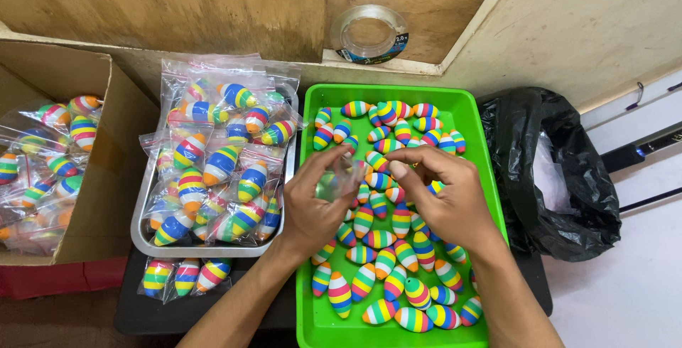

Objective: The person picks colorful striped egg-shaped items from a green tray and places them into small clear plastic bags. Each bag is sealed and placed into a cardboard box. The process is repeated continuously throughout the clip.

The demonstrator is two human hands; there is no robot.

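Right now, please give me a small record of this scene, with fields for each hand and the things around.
left hand: holds a small clear plastic bag over the green tray
right hand: touches the bag's edge with its fingertips
green tray: many loose striped egg-shaped toys
metal tray: piled with bagged toys
cardboard box: more bagged toys
black bag: right of the green tray
tape roll: on the ledge behind
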